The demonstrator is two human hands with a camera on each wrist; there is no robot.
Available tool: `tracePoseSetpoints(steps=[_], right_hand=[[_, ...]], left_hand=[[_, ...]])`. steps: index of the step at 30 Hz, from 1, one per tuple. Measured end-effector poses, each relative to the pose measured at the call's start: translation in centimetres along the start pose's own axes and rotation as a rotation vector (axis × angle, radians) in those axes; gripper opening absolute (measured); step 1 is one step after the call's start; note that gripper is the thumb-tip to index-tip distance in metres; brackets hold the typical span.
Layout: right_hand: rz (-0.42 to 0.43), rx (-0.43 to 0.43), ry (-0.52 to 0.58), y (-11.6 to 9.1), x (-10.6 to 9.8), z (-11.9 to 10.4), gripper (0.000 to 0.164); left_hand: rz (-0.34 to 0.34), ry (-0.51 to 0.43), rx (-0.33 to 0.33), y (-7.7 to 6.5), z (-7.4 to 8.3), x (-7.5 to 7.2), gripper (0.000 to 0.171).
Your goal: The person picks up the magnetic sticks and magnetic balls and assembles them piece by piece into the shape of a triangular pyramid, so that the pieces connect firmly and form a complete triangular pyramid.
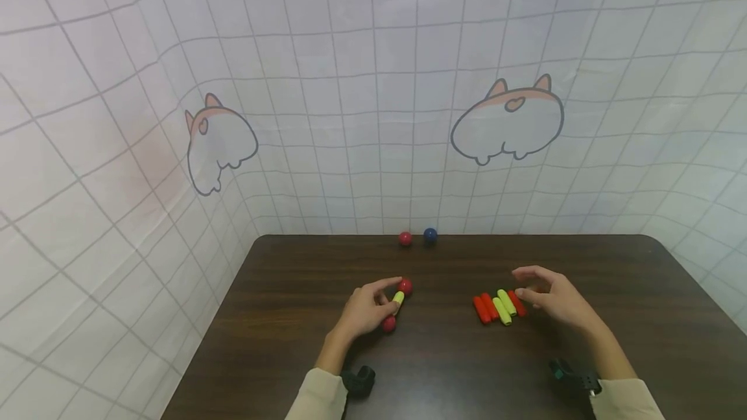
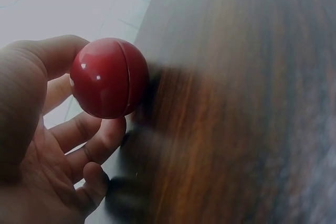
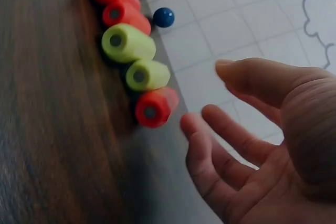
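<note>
My left hand (image 1: 366,308) holds a yellow-green rod (image 1: 399,298) between thumb and fingers, left of the table's middle. One red ball (image 1: 405,286) sits at the rod's far end, by the index fingertip. Another red ball (image 1: 388,323) sits at its near end; in the left wrist view a glossy red ball (image 2: 107,77) hides the rod and the fingertips. My right hand (image 1: 557,299) hovers with loosely bent fingers just right of a row of short rods, holding nothing. The row has red rods (image 3: 157,107) and yellow-green rods (image 3: 128,43) side by side, with grey round ends.
At the far edge of the dark wooden table (image 1: 280,342) lie a red ball (image 1: 405,238) and a blue ball (image 1: 430,235). Behind it hangs a white gridded curtain (image 1: 350,115) with cartoon animal prints.
</note>
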State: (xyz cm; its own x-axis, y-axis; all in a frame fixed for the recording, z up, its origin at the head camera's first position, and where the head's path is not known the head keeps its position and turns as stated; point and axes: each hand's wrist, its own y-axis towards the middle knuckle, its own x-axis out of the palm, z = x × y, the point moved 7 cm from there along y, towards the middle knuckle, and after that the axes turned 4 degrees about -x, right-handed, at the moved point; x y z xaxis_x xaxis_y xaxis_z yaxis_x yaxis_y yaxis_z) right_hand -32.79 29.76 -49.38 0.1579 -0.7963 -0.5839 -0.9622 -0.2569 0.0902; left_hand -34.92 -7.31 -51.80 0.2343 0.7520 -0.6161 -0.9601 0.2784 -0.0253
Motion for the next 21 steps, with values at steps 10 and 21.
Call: tracePoseSetpoints(steps=[10,21], right_hand=[[-0.120,-0.024,-0.008,-0.2,1.1,0.7,0.048],[-0.063,0.019,-0.113,-0.6,-0.2,1.7,0.044]], left_hand=[[-0.008,-0.002,0.005,0.1,0.0,-0.1,0.049],[-0.012,-0.011,0.014,-0.1,-0.1,-0.1,0.049]])
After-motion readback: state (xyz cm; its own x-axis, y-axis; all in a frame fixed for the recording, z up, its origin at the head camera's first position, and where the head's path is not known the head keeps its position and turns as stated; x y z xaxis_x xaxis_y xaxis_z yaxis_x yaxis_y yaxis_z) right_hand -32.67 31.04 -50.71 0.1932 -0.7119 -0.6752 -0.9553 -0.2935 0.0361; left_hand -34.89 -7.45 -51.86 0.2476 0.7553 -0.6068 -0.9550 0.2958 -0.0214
